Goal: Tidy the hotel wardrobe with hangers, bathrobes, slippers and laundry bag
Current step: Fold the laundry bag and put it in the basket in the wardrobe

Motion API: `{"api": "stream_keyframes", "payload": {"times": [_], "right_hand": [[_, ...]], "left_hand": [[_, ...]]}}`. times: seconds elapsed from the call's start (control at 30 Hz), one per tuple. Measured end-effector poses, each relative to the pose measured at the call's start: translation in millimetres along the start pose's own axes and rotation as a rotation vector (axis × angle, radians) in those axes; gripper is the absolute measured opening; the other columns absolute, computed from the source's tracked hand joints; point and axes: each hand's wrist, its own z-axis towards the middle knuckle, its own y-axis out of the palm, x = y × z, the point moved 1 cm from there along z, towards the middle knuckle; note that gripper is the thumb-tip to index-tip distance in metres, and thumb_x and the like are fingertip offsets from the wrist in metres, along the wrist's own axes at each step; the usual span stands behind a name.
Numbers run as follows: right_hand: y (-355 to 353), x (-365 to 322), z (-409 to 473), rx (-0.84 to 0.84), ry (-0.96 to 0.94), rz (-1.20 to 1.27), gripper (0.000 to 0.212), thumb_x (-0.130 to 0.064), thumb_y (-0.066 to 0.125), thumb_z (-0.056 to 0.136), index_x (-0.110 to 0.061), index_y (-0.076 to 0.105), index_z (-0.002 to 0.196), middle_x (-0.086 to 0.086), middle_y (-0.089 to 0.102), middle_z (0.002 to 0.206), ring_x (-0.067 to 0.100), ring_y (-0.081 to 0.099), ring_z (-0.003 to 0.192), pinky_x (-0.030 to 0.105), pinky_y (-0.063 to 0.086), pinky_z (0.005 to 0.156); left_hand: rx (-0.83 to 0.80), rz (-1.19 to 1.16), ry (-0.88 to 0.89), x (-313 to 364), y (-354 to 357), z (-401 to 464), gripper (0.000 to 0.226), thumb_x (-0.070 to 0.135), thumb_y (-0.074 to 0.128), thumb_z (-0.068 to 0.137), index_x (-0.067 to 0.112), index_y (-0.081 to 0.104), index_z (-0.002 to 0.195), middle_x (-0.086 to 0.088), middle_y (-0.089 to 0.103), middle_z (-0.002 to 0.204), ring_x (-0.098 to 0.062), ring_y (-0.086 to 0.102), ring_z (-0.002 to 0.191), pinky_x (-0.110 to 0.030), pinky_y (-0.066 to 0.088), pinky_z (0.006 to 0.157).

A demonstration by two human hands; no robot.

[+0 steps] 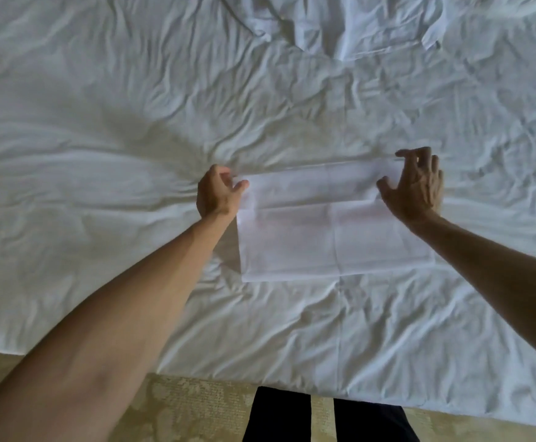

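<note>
**White-on-white: folding the laundry bag on the bed**

White thin fabric, so yeah, this one's a bit hard to read. The laundry bag (333, 224) lies flat on the bed (101, 154), folded into a rectangle, and its far edge runs straight between the two hands. The left hand (217, 194) has its fingers (239, 186) curled and pinching the far left corner. The right hand (415, 186) is at the far right corner with its fingers more spread; the thumb and fingertips look like they nip the edge, lifting it slightly off the sheet.

My guess on handling: very light, floppy, no stiffness at all, probably a little slick against the sheet. It'll sag in the middle if lifted by the corners, so holding both far corners like this and keeping the edge taut seems the right way to bring it toward the near edge for the next fold. Creases already show down the middle.

Around it: beyond the fingers, up at the far side of the bed, sits another crumpled white cloth (340, 27), can't tell what it is exactly. Well apart, so not in the way. Nearer than the hands, the patterned carpet (196, 406) and dark trouser legs (279, 416). The wrinkly sheet is the only real nuisance.
</note>
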Motion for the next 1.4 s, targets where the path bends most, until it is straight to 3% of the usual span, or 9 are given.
{"api": "stream_keyframes", "payload": {"times": [0.1,0.2,0.3,0.53,0.63,0.77,1.03,1.23,1.4], "right_hand": [[14,-56,-63,0.020,-0.232,0.084,0.060,-0.032,0.068,0.075,-0.008,0.054,0.129,0.016,0.052,0.125,0.035,0.050,0.111,0.045,0.042,0.088],[47,-112,-137,-0.174,-0.470,0.156,0.075,-0.047,0.070,0.069,-0.009,0.055,0.132,0.013,0.054,0.128,0.032,0.052,0.115,0.043,0.044,0.094],[91,-149,-180,-0.335,-0.549,0.050,0.085,-0.055,0.065,0.070,-0.010,0.048,0.141,0.010,0.051,0.135,0.031,0.050,0.121,0.044,0.042,0.101],[106,-172,-174,-0.207,-0.256,0.185,0.039,-0.024,0.078,0.071,-0.015,0.066,0.106,0.002,0.060,0.105,0.026,0.056,0.094,0.038,0.047,0.078],[73,-167,-160,-0.130,-0.068,0.466,0.018,-0.024,0.064,0.080,-0.012,0.067,0.093,-0.003,0.061,0.084,0.019,0.057,0.075,0.034,0.049,0.065],[26,-128,-146,-0.039,0.417,0.859,0.025,-0.036,0.061,0.084,-0.014,0.065,0.095,-0.003,0.065,0.068,0.018,0.060,0.062,0.032,0.050,0.056],[18,13,-137,0.112,0.966,1.006,0.018,-0.027,0.064,0.089,-0.011,0.070,0.082,0.002,0.064,0.071,0.019,0.064,0.068,0.037,0.060,0.060],[29,65,-135,0.004,0.963,0.793,0.022,-0.030,0.061,0.083,-0.009,0.067,0.076,0.004,0.069,0.062,0.020,0.069,0.058,0.039,0.061,0.055],[15,73,-140,-0.035,0.882,0.567,0.044,-0.042,0.069,0.075,-0.014,0.061,0.107,0.002,0.067,0.093,0.022,0.060,0.088,0.038,0.051,0.082]], "left_hand": [[-0.042,0.007,-0.152,-20,-7,-7,0.051,0.054,0.078,0.075,0.009,0.069,0.097,-0.005,0.074,0.094,-0.022,0.067,0.090,-0.026,0.041,0.068],[-0.133,-0.014,-0.206,-36,-2,-10,0.065,0.069,0.069,0.068,0.011,0.076,0.097,-0.008,0.077,0.097,-0.027,0.070,0.096,-0.026,0.044,0.070],[-0.196,-0.021,-0.202,-37,2,-5,0.048,0.060,0.073,0.074,0.013,0.077,0.084,-0.008,0.077,0.089,-0.025,0.071,0.089,-0.028,0.053,0.073],[-0.310,-0.041,-0.151,-33,5,2,0.028,0.038,0.079,0.074,0.011,0.080,0.082,-0.003,0.077,0.077,-0.016,0.073,0.075,-0.038,0.061,0.077],[-0.270,-0.110,-0.130,-2,-4,-12,0.023,0.030,0.076,0.077,0.006,0.077,0.074,-0.004,0.074,0.069,-0.015,0.069,0.064,-0.033,0.058,0.064],[-0.299,-0.393,-0.148,67,13,-39,0.021,0.017,0.075,0.083,0.000,0.072,0.070,-0.010,0.067,0.055,-0.017,0.063,0.044,-0.024,0.048,0.040],[-0.484,-0.428,-0.077,161,158,-88,0.027,0.027,0.072,0.079,0.005,0.073,0.064,-0.006,0.070,0.055,-0.019,0.072,0.054,-0.037,0.064,0.069],[-0.469,-0.134,0.067,150,245,-83,0.047,0.054,0.067,0.069,0.009,0.075,0.077,-0.006,0.076,0.072,-0.020,0.075,0.072,-0.035,0.062,0.069],[-0.347,-0.002,0.333,149,204,-100,0.040,0.047,0.078,0.081,0.015,0.071,0.106,0.002,0.072,0.099,-0.016,0.066,0.088,-0.031,0.053,0.081]]}}
